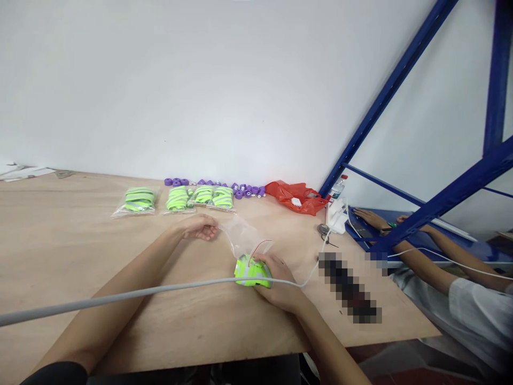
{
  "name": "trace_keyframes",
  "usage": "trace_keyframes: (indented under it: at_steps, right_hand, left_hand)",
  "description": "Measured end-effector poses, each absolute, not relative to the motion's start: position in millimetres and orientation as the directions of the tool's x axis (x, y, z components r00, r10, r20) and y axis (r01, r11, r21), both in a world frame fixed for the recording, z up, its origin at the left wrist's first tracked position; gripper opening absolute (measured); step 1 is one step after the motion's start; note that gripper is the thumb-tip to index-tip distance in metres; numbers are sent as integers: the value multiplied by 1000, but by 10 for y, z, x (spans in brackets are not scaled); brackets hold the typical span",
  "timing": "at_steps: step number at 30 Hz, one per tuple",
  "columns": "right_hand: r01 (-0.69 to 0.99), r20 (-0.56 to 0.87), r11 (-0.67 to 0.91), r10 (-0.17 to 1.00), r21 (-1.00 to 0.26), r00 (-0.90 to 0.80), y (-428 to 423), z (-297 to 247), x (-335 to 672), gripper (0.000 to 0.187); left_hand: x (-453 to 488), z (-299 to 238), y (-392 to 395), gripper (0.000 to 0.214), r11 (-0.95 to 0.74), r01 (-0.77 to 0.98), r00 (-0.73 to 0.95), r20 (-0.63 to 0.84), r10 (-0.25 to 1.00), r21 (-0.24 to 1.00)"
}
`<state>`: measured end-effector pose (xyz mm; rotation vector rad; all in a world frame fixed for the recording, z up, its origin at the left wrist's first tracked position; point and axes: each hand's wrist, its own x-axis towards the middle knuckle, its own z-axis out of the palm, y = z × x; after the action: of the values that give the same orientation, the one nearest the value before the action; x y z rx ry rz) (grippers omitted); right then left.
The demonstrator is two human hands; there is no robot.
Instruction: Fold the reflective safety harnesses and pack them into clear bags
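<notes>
A clear zip bag (245,235) with a red seal line lies in front of me, tilted between my two hands. My left hand (201,228) pinches the bag's far left corner between its fingers. At the bag's near end sits a folded bundle of neon yellow-green reflective strap (251,271) with silver stripes. My right hand (278,280) is closed around the bundle's right side, its thumb close to the red seal line. Whether the bundle is fully inside the bag, I cannot tell. A grey cable crosses the view in front of the bundle and my right hand.
Several bagged strap bundles (139,200) rest along the back of the wooden table (192,331). Behind them are purple rolls (248,191). A red plastic bag (296,197), a bottle (339,187) and a power strip (336,216) stand right, beside a blue metal frame (385,91). Another person's arms (420,262) lie beyond.
</notes>
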<state>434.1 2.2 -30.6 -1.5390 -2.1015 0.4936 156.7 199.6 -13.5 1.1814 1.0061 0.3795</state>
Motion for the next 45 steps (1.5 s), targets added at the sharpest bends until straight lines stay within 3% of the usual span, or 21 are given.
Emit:
trace_keyframes:
  at_steps: [10,17,28,37,41,45]
  right_hand:
    - [769,161,310,950,-559,-266,15,-289,4358,55]
    - [756,141,323,944,-569,-298,-28,-226,4307,54]
    - [702,79,351,918,-620,-389,-188,-139,4165,52]
    - [674,67,367,902,-642,-427,-249,-152,4149,60]
    - [683,74,355,911,-639,-405,-257,-181,4145,57]
    - [676,73,348,914,-649,-399,-266,-173,4133,55]
  left_hand:
    - [1466,-45,1988,45,192,407,442,-377,814,893]
    - [1720,-138,1980,62,145,354,392,-287,874,924]
    - [1709,-56,1986,37,161,276,442,-274,854,948]
    - [1736,-20,1943,37,149,295,466,-278,840,944]
    - [1600,14,1955,53,177,363,525,-358,772,915]
    - [1429,65,1912,68,226,480,646,-515,563,848]
